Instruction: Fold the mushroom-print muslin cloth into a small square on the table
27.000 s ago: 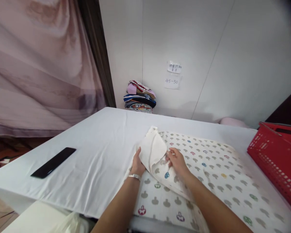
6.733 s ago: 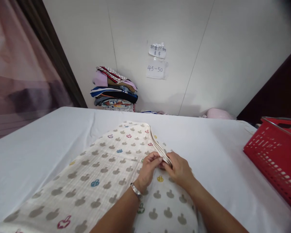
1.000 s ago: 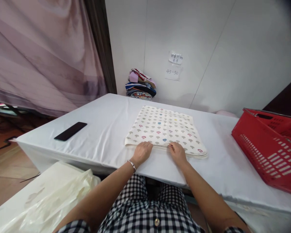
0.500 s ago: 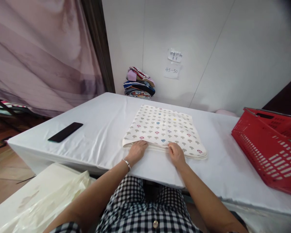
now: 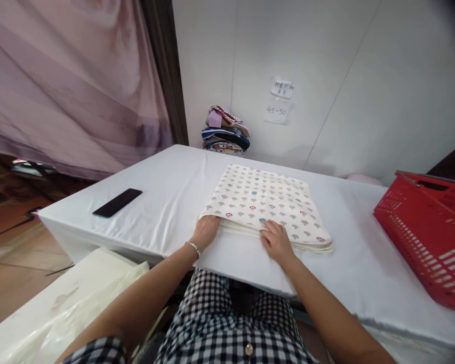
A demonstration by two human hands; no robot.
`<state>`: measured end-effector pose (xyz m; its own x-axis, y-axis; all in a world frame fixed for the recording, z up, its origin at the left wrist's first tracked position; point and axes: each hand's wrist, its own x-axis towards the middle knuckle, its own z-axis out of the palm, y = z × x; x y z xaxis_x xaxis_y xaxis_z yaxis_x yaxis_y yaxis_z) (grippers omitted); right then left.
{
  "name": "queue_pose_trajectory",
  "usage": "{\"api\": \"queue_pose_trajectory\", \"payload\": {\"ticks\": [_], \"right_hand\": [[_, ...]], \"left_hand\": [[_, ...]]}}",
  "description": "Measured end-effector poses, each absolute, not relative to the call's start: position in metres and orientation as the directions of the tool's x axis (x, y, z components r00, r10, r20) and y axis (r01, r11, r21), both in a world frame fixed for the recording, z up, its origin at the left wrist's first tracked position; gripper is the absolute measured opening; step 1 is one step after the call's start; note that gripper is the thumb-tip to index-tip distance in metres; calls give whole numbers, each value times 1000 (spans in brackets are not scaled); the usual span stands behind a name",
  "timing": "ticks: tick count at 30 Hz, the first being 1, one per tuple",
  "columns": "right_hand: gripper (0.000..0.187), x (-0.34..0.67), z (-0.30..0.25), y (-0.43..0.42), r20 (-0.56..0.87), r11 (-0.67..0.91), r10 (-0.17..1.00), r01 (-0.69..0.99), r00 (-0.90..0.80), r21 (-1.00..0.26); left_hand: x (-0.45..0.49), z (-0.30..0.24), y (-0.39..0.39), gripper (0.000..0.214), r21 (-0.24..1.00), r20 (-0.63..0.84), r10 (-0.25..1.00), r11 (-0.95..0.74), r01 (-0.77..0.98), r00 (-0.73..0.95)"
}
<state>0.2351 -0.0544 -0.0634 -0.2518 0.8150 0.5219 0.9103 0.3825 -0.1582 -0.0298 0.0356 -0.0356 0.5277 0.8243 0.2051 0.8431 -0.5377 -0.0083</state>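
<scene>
A folded white cloth (image 5: 267,199) printed with small grey, red and blue mushrooms lies in layers on the table. At its near left corner, my left hand (image 5: 206,232), with a bracelet at the wrist, grips the cloth's edge; its fingertips are partly hidden by the top layer. Along the middle of the near edge rests my right hand (image 5: 277,241), fingers stretched out and slightly apart on the cloth. Between the two hands the top layer stands slightly raised, showing the layers beneath.
A white-covered table (image 5: 167,202) carries a black phone (image 5: 117,202) on the left and a red plastic basket (image 5: 424,237) on the right. Folded fabrics (image 5: 226,131) are stacked by the wall behind. Paper signs (image 5: 277,111) hang there. A pinkish curtain (image 5: 79,91) hangs at left.
My left hand has slid left along the near edge to the corner. My right hand has loosened from its pinch, fingers now stretched over the cloth. The view has shifted slightly left.
</scene>
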Motion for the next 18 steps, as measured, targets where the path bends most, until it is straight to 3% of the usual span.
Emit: {"api": "queue_pose_trajectory", "payload": {"ticks": [6,12,18], "right_hand": [[21,234,-65,-54,498,332,839,931,-219,-150],[22,225,-59,-55,489,365,830,924,-268,-114],[19,170,-49,-38,487,512,768,856,-416,-77]], "left_hand": [[-32,-21,24,34,84,362,725,-652,754,586],[-46,-35,16,35,75,281,749,-640,765,600],[-42,-37,6,27,107,318,771,-607,787,551]]}}
